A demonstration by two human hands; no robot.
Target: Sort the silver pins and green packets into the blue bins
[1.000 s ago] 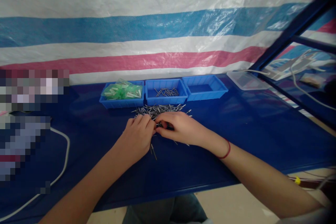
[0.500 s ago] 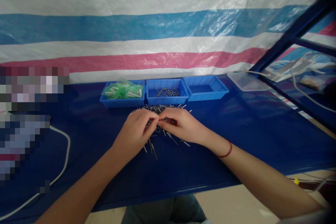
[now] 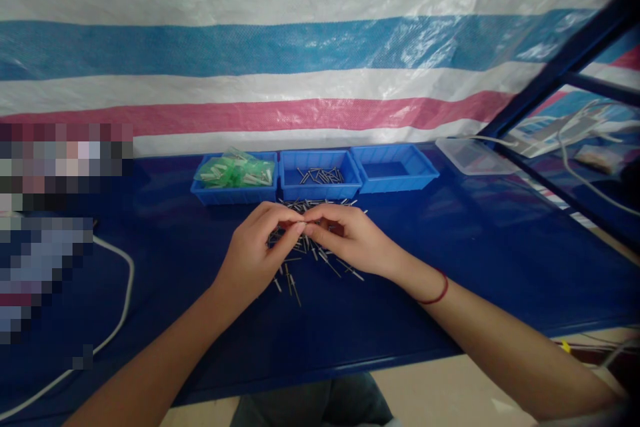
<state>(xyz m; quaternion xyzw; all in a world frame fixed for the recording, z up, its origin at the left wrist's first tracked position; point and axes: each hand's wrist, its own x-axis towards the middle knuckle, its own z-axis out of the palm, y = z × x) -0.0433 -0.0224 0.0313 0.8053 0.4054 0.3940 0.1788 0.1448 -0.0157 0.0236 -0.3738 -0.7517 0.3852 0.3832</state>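
Above a loose pile of pop rivets [image 3: 323, 255] on the blue table, my two hands meet fingertip to fingertip. My left hand [image 3: 260, 237] is closed in a pinch of thumb and forefinger. My right hand [image 3: 353, 233], also pinching, touches the left fingertips. Whatever is between them is too small and too covered to make out. Under and around the fingers lie the rivets, several with thin shanks sticking out toward me. Just behind the pile stands a blue bin [image 3: 320, 190] with loose metal pins or rivets in it.
To the left, another blue bin [image 3: 235, 197] holds green plastic bags of pale pieces. A third blue bin [image 3: 400, 180] stands to the right, beside a clear plastic lid or tray [image 3: 475, 157]. A white cable [image 3: 131, 273] curves over the table's left side. Striped sheeting [image 3: 250, 47] hangs behind.
Both hands stay pinched together over the pile, with the fingers shifting slightly. The right fingers have drawn a little closer together. The view has moved very slightly.
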